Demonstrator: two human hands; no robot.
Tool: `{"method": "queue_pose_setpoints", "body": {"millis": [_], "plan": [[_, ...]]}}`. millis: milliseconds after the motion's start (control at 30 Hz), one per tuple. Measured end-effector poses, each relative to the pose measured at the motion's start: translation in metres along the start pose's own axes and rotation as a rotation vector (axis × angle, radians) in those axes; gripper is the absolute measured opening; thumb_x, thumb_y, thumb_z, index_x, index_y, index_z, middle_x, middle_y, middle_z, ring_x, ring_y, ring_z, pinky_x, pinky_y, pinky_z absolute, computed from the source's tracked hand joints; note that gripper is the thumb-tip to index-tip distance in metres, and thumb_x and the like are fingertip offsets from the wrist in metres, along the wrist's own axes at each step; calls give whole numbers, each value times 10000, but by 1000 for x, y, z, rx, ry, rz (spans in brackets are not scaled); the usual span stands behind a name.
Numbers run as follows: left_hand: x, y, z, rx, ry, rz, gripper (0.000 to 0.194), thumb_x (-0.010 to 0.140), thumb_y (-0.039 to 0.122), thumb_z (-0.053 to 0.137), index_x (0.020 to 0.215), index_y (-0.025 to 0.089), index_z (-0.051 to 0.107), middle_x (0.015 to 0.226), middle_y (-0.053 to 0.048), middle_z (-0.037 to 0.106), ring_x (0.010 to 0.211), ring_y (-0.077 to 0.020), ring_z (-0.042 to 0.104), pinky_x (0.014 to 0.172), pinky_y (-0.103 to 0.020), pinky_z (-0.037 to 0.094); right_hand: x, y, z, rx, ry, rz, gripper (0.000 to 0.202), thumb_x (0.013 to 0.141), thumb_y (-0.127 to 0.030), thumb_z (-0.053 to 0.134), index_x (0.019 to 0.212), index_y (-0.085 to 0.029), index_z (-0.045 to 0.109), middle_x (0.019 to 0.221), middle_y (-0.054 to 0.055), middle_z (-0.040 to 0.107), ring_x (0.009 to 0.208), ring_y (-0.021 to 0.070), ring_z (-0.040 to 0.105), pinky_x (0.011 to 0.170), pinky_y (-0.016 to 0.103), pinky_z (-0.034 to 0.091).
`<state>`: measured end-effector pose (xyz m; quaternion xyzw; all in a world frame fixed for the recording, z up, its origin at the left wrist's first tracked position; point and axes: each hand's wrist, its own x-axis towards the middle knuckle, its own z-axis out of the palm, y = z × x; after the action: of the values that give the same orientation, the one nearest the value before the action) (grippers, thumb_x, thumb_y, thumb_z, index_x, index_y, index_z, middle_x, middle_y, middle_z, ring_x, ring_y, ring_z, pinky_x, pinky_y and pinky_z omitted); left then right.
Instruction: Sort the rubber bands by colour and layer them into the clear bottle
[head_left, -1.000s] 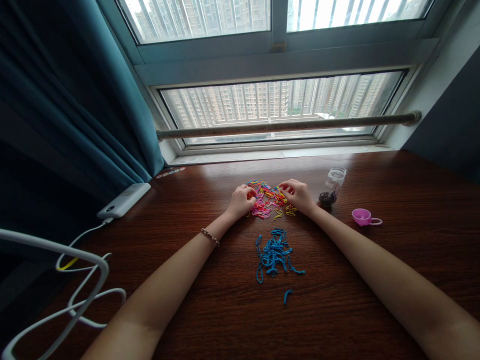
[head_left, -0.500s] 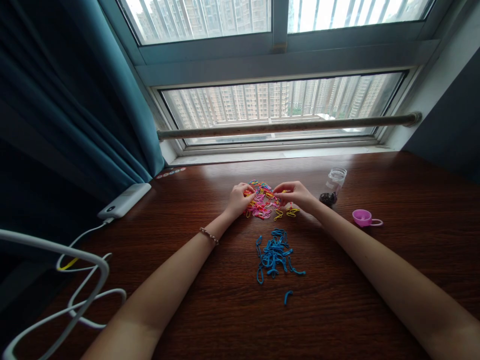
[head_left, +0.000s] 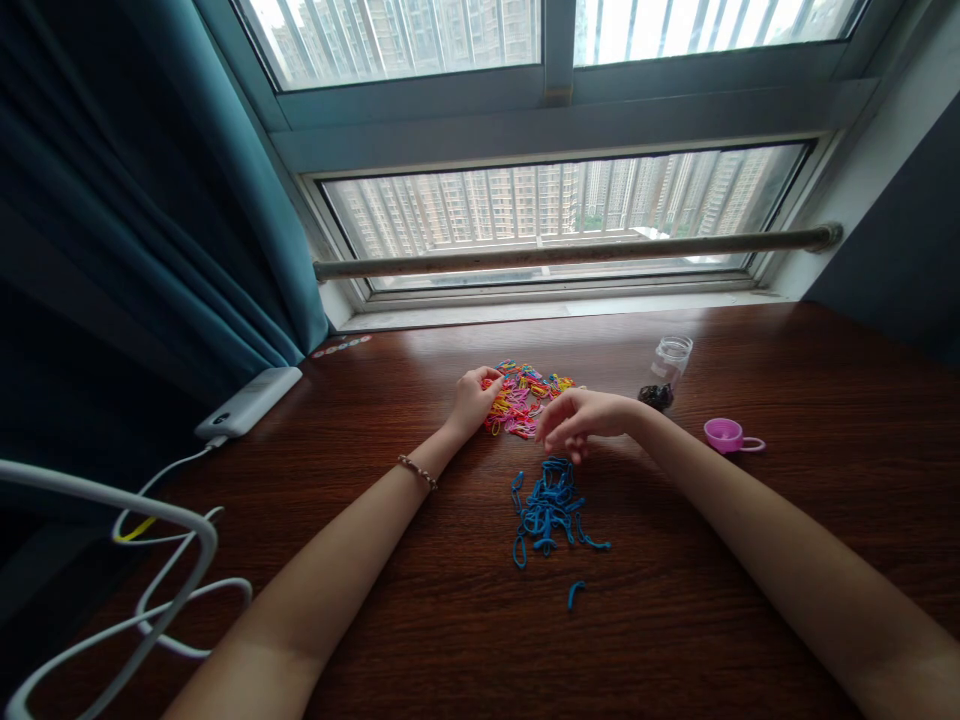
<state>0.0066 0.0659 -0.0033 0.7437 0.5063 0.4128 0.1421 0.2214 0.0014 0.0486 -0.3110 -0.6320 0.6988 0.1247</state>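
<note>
While my left hand rested at the left edge of the multicoloured bands, its fingers were curled toward the thumb against the pile. I could not tell whether a band was pinched between them. My right hand was over the near right side of that pile, wrist bent, with loosely curled fingers pointing down and toward the left. Its fingertips were near the far end of the blue bands, but I could not tell whether they gripped anything.

The multicoloured bands, pink, red, yellow, orange and some blue, lay in a loose spread on the dark wooden table, partly hidden by both hands. The blue bands made a separate heap nearer to me, with a few loops straggling out at its sides. One single blue band lay apart from the heap, nearer still.

Beyond my right wrist was a clear jar with a dark clump at its lower end; whether the clump was inside, I could not tell. A pink cup with a looped handle sat to the right of the jar, nearer to me.

At far left, a white device lay by the blue curtain, a white cable running from it. A bracelet circled my left wrist.
</note>
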Motion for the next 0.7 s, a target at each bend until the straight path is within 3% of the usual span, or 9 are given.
{"method": "queue_pose_setpoints", "body": {"millis": [100,200,267,367,500,600,700], "plan": [[0,2,-2,38,41,8,180,760,285,520,783,147,633,822,-61,659,798,-182,591,757,-309,439,10,11,-14,32,437,-264,265,662,-342,671,797,-115,643,618,24,638,447,95,560,391,174,419],[0,4,-3,11,44,-15,177,762,285,510,768,145,618,783,-52,649,749,-169,587,716,-294,444,18,24,-28,-28,900,-456,207,711,-315,604,784,-122,620,655,39,640,524,120,589,466,214,472],[0,5,-3,-26,41,-34,174,759,293,515,762,144,605,755,-42,641,714,-157,585,685,-278,449,21,32,-36,-181,1070,-499,179,739,-272,554,820,-130,627,713,57,656,636,154,621,577,262,511],[-1,5,-3,-53,47,-37,162,746,300,536,753,148,592,734,-31,632,693,-148,583,668,-268,453,24,42,-42,-476,1100,-487,208,778,-213,490,918,-156,633,883,74,668,820,185,621,766,334,498],[-3,9,-4,-98,36,24,151,744,279,554,813,158,612,794,-34,649,739,-147,597,710,-272,462,31,56,-45,-880,975,-460,287,817,-192,461,1069,-180,599,1098,78,609,1119,222,475,974,401,363],[-4,17,-6,-165,-32,46,176,732,285,586,850,169,645,848,-47,669,784,-158,611,724,-274,474,35,65,-47,-1052,899,-404,303,843,-217,455,1119,-202,578,1176,68,567,1209,239,376,1021,443,291],[-5,33,-10,-247,-148,62,186,699,311,629,793,157,673,806,-57,684,746,-165,614,677,-270,483,36,68,-47,-1139,892,-352,273,853,-230,450,1076,-209,607,1184,66,562,1190,246,396,1012,455,293]]}}
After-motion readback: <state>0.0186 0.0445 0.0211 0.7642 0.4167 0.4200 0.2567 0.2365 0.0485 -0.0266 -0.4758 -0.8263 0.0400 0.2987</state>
